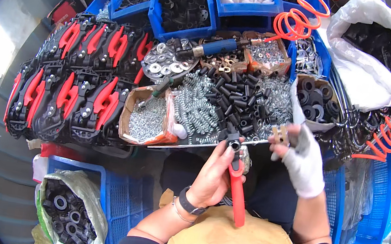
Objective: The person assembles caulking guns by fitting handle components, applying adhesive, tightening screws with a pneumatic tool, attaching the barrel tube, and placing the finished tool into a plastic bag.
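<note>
Brass-coloured and slotted, the small metal piece (pixel 279 134) sat pinched in the fingertips of the white-gloved right hand (pixel 302 162) in the head view, just above the near side of the bench. Held only by its edges, it looked liable to slip and drop among the black plastic tubes (pixel 239 98) or the shiny coiled steel springs (pixel 193 104), where it would be hard to pick out. The bare left hand (pixel 213 174) was curled round the upper end of the black-headed red plastic lever (pixel 236 173); its long tail hung free over the tan cloth apron (pixel 210 229), so a loose grip could let it swing or twist. The left forearm slanted up and inward from below, wrist nearly straight; the right forearm rose steeply, with fingers turned inward toward the lever.
</note>
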Available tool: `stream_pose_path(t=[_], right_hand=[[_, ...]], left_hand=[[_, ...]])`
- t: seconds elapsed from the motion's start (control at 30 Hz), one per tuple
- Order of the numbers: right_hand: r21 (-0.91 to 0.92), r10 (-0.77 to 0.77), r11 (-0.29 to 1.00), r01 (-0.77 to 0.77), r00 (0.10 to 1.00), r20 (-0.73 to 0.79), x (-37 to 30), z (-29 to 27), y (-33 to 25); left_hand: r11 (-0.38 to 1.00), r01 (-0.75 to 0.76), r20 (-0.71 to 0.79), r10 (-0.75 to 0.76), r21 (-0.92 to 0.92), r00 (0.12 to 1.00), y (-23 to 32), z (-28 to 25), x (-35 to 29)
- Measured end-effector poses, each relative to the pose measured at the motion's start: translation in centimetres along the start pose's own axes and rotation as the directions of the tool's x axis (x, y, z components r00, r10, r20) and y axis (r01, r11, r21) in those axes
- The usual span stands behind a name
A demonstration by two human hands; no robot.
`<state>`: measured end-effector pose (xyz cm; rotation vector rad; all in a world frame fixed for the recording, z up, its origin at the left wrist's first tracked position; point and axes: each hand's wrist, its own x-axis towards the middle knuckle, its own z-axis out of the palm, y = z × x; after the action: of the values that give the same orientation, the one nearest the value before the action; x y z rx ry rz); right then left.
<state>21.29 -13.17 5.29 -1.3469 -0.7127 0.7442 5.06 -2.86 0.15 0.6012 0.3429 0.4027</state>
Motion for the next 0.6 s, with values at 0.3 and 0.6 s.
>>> stream_pose_path(t=[0.3,0.6], right_hand=[[-0.718,-0.678,0.125,0.685,0.587,0.442,-5.2,2.3,-0.1],[-0.775,-0.475,0.278,0.567,0.783,0.402,-6.1,2.0,0.3]], left_hand=[[0.911,-0.289,-0.068,0.322,0.296,0.944,-3.5,1.1,-0.1],[0.643,-0.377,-0.061,0.552,0.667,0.832,-5.1,-0.7,1.1]])
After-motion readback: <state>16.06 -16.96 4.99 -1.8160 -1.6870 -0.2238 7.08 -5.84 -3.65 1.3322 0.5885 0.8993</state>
